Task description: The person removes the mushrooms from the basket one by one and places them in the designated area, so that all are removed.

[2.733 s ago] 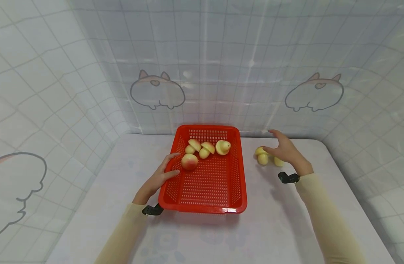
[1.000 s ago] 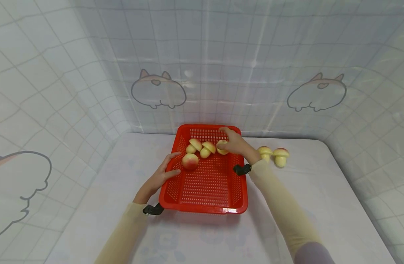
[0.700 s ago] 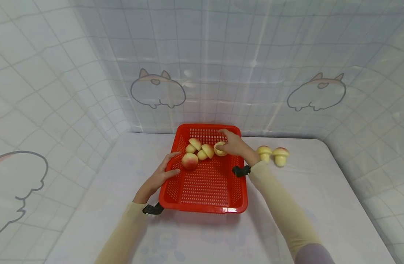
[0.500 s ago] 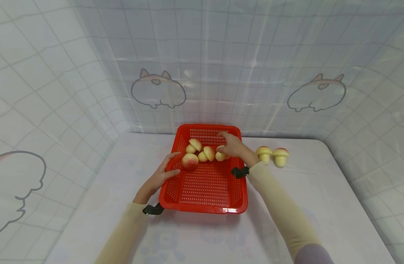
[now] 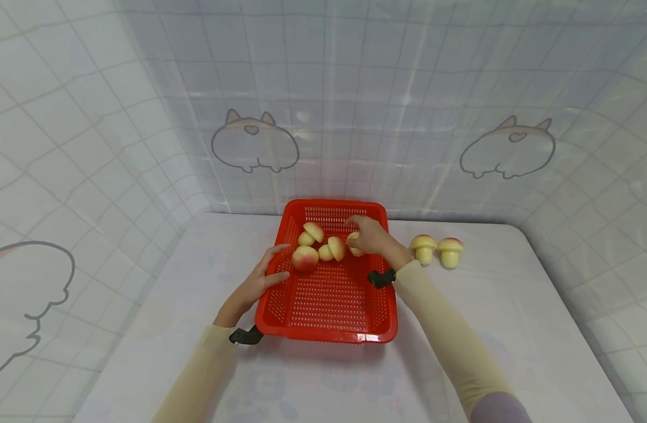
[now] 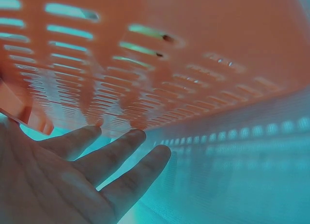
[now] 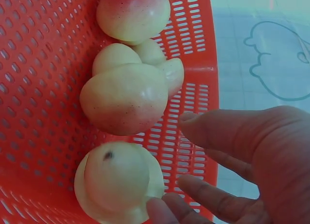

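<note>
My left hand (image 5: pixel 252 291) holds the left rim of a red plastic basket (image 5: pixel 323 336). In the left wrist view, several of its fingers (image 6: pixel 114 154) stretch below the perforated basket. My right hand (image 5: pixel 373 238) is inside the basket's far right part, over a yellow toy mushroom (image 5: pixel 353 242) that it partly hides. The right wrist view shows that mushroom (image 7: pixel 116 173) with its stem toward the camera; one fingertip touches or nearly touches its edge, and the thumb stands apart. Left of it lie a tipped mushroom (image 5: pixel 332 249), another mushroom (image 5: pixel 310 234) and a round, red-tinged piece (image 5: pixel 305 258).
Two more toy mushrooms (image 5: pixel 423 249) lie side by side on the white table (image 5: pixel 477 329), right of the basket. Tile-patterned sheeting (image 5: pixel 350 135) rises behind the table and along both sides.
My right hand has come left from beside the table's mushrooms into the basket. The mushroom under it and its left neighbour have turned and shifted slightly nearer. My left hand stays put.
</note>
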